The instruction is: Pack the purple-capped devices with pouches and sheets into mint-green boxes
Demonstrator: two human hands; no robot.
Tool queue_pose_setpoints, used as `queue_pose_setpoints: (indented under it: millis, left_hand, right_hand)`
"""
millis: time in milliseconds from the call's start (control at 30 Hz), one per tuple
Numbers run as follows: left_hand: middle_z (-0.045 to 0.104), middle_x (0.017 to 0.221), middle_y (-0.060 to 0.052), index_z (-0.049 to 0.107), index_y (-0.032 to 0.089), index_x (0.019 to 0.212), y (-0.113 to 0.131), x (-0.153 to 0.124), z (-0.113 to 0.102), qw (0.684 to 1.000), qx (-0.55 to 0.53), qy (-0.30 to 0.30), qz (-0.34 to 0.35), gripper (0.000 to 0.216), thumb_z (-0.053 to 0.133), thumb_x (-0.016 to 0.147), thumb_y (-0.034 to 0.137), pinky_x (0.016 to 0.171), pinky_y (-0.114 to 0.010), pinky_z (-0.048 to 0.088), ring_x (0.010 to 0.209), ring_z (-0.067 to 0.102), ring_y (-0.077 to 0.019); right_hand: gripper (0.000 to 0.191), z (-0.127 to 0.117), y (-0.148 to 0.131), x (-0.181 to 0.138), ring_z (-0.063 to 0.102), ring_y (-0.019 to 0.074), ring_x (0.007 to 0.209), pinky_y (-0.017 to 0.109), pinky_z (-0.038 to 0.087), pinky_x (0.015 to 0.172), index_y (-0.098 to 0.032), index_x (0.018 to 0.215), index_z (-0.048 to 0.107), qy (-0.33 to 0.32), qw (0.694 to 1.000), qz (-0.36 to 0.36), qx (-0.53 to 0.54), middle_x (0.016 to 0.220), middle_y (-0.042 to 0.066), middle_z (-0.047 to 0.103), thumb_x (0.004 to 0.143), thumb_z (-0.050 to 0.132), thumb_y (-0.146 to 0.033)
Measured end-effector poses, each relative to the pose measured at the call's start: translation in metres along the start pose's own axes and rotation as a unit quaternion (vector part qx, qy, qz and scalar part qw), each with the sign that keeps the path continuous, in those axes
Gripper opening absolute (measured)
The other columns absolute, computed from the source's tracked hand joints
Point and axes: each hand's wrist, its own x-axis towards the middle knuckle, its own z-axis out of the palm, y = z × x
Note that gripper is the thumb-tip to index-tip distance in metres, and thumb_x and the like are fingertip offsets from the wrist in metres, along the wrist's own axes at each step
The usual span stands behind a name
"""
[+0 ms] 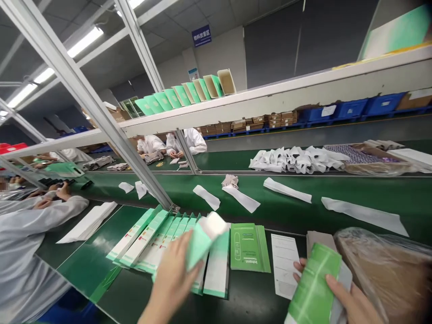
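The room is roofed by a grey panelled ceiling point(216, 11), lit at far left by a row of tube lights point(85, 42). The far side is closed by a pale wall point(226, 60) and, farther right, by dark panels point(273, 49); a blue sign point(201, 36) is mounted high. A long white shelf point(270, 99) and metal posts point(84, 84) are set above the green tabletop point(249, 294). The grey floor point(232, 144) is bordered at far right by blue bins point(351, 109).

A pale green and white carton point(199, 247), blurred, is tilting in the left hand point(172, 272), its white part showing uppermost. A glossy bright green leaflet point(313, 281) is bending slightly in the right hand point(359, 306), lying against a grey-white piece point(344, 276).
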Motion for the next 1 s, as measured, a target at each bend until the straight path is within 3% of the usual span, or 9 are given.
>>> queue_pose_setpoints:
  millis: [67, 133, 267, 367, 500, 667, 767, 867, 1000]
  left_hand:
    - [0.056, 0.137, -0.012, 0.035, 0.026, 0.145, 0.047, -0.01, 0.002, 0.992, -0.08, -0.044, 0.092, 0.07, 0.065, 0.082, 0.028, 0.097, -0.044, 0.045, 0.118, 0.054, -0.0328]
    - [0.056, 0.137, -0.011, 0.037, 0.027, 0.144, 0.087, -0.018, 0.011, 0.975, -0.147, -0.093, 0.14, 0.075, 0.07, 0.077, 0.024, 0.095, -0.045, 0.046, 0.116, 0.055, -0.0334]
    - [0.056, 0.137, -0.013, 0.038, 0.027, 0.144, 0.131, -0.023, 0.031, 0.952, -0.231, -0.118, 0.164, 0.073, 0.068, 0.078, 0.02, 0.09, -0.047, 0.047, 0.115, 0.054, -0.035]
    - [0.057, 0.135, -0.013, 0.041, 0.028, 0.142, 0.143, -0.021, 0.04, 0.948, -0.262, -0.109, 0.144, 0.068, 0.065, 0.079, 0.019, 0.086, -0.046, 0.048, 0.112, 0.055, -0.0346]
    - [0.058, 0.134, -0.013, 0.042, 0.027, 0.14, 0.153, -0.019, 0.045, 0.951, -0.273, -0.079, 0.121, 0.062, 0.064, 0.082, 0.02, 0.085, -0.045, 0.048, 0.111, 0.055, -0.0338]
    - [0.058, 0.129, -0.013, 0.041, 0.025, 0.14, 0.171, -0.021, 0.059, 0.96, -0.262, -0.016, 0.092, 0.063, 0.063, 0.082, 0.015, 0.086, -0.046, 0.048, 0.11, 0.056, -0.0332]
    - [0.059, 0.124, -0.014, 0.036, 0.023, 0.143, 0.178, -0.019, 0.064, 0.958, -0.279, 0.026, 0.06, 0.07, 0.067, 0.08, 0.017, 0.089, -0.049, 0.049, 0.11, 0.056, -0.0331]
    - [0.057, 0.122, -0.014, 0.035, 0.022, 0.143, 0.178, -0.01, 0.059, 0.92, -0.389, -0.007, 0.048, 0.08, 0.077, 0.076, 0.034, 0.092, -0.049, 0.051, 0.112, 0.057, -0.0329]
    - [0.059, 0.121, -0.011, 0.042, 0.025, 0.132, 0.17, 0.002, 0.049, 0.814, -0.576, -0.073, 0.025, 0.071, 0.076, 0.073, 0.044, 0.09, -0.043, 0.055, 0.106, 0.063, -0.0286]
  right_hand:
    - [0.066, 0.013, -0.017, -0.009, 0.064, 0.0393, 0.114, 0.048, 0.061, 0.084, -0.022, 0.13, 0.057, 0.006, 0.998, -0.038, 0.045, 0.121, 0.015, 0.07, 0.074, 0.074, -0.052]
    - [0.061, 0.026, -0.031, -0.011, 0.062, 0.0364, 0.117, 0.045, 0.061, 0.086, -0.023, 0.13, 0.058, 0.004, 0.993, -0.086, 0.075, 0.122, 0.012, 0.07, 0.076, 0.074, -0.047]
    - [0.056, 0.037, -0.042, 0.004, 0.066, 0.0323, 0.112, 0.042, 0.061, 0.086, -0.023, 0.127, 0.058, -0.022, 0.987, -0.136, 0.079, 0.113, 0.009, 0.073, 0.077, 0.077, -0.038]
    - [0.051, 0.033, -0.036, 0.015, 0.068, 0.0297, 0.107, 0.037, 0.061, 0.081, -0.021, 0.125, 0.058, -0.026, 0.983, -0.171, 0.056, 0.106, 0.008, 0.075, 0.08, 0.074, -0.04]
    - [0.053, 0.025, -0.019, 0.015, 0.067, 0.0283, 0.108, 0.035, 0.059, 0.082, -0.027, 0.125, 0.056, 0.006, 0.973, -0.23, -0.026, 0.111, 0.005, 0.073, 0.08, 0.075, -0.044]
    - [0.058, 0.022, -0.005, 0.005, 0.067, 0.0277, 0.102, 0.036, 0.058, 0.082, -0.025, 0.122, 0.055, 0.009, 0.978, -0.189, -0.084, 0.112, 0.005, 0.071, 0.075, 0.077, -0.05]
    - [0.054, 0.026, -0.005, -0.004, 0.068, 0.0251, 0.098, 0.034, 0.057, 0.081, -0.025, 0.119, 0.055, 0.001, 0.972, -0.22, -0.087, 0.11, 0.005, 0.071, 0.075, 0.078, -0.047]
    - [0.049, 0.032, -0.007, -0.017, 0.068, 0.0247, 0.094, 0.035, 0.057, 0.082, -0.024, 0.117, 0.059, -0.049, 0.948, -0.266, -0.168, 0.105, 0.005, 0.072, 0.075, 0.079, -0.041]
    - [0.054, 0.043, -0.004, -0.032, 0.06, 0.028, 0.113, 0.038, 0.048, 0.099, -0.027, 0.124, 0.061, -0.218, 0.868, -0.344, -0.284, 0.123, 0.008, 0.064, 0.074, 0.08, -0.033]
